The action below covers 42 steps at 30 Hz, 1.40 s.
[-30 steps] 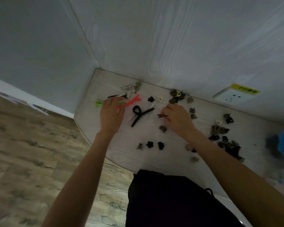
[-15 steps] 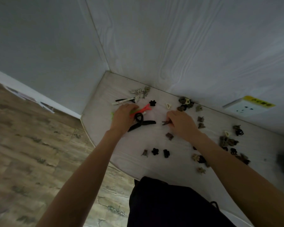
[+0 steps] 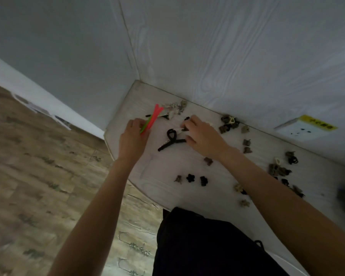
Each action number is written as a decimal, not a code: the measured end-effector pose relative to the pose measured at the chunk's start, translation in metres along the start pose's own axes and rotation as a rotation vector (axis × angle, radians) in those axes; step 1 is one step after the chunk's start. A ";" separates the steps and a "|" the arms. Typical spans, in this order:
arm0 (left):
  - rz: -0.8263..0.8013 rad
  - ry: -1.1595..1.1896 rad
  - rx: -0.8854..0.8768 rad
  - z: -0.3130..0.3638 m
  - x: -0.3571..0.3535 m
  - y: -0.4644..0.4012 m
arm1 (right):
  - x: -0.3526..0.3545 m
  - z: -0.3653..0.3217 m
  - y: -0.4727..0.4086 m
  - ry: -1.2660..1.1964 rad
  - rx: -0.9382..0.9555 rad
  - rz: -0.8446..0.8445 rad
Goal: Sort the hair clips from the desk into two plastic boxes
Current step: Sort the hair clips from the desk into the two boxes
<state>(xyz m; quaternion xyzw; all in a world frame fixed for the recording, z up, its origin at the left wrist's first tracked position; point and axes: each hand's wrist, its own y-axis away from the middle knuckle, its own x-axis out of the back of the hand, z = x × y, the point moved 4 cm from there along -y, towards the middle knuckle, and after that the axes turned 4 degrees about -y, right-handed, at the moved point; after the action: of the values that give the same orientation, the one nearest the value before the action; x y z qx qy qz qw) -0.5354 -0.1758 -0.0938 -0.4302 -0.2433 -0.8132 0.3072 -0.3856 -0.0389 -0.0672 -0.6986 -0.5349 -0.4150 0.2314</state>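
While half a second ago it lay low by the black clip [image 3: 170, 140], the left hand [image 3: 132, 137] now grips the red clip [image 3: 153, 117] and green clip [image 3: 143, 127] raised; the right hand [image 3: 202, 135] has moved up, pinching a small clip [image 3: 184, 127] on the desk [image 3: 159, 188].

walls [image 3: 237, 46]: white woodgrain | floor [image 3: 38, 186]: wood planks | light: dim

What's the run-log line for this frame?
phase: gathering | left hand: holds red and green clips | right hand: pinching small clip by black loop clip | boxes: unseen
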 end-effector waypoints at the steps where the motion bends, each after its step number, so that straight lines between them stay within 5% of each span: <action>1: 0.016 0.030 0.035 -0.005 0.002 0.010 | -0.005 -0.010 -0.005 0.034 0.062 -0.045; 6: -0.102 0.023 0.179 -0.023 -0.018 0.060 | -0.037 -0.031 -0.014 0.230 0.114 -0.165; 14: -0.039 -0.149 0.177 -0.018 -0.033 0.074 | -0.007 0.017 0.023 0.337 -0.200 0.015; 18: -0.137 -0.183 0.089 -0.024 -0.036 0.072 | -0.013 -0.006 -0.004 0.343 -0.067 0.027; 23: -0.137 -0.249 0.078 -0.029 -0.034 0.061 | -0.051 -0.015 -0.029 0.366 0.062 -0.150; 35: -0.079 -0.343 -0.291 0.007 -0.026 -0.044 | -0.031 0.045 -0.015 0.303 -0.280 -0.051; 42: -0.164 -0.318 -0.308 0.012 -0.025 -0.062 | -0.019 0.039 -0.028 0.192 -0.258 0.047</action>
<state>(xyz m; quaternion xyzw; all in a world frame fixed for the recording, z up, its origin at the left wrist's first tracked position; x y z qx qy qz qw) -0.5617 -0.1183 -0.1171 -0.5734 -0.1961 -0.7850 0.1286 -0.4006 -0.0101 -0.1079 -0.6920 -0.4360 -0.5397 0.1996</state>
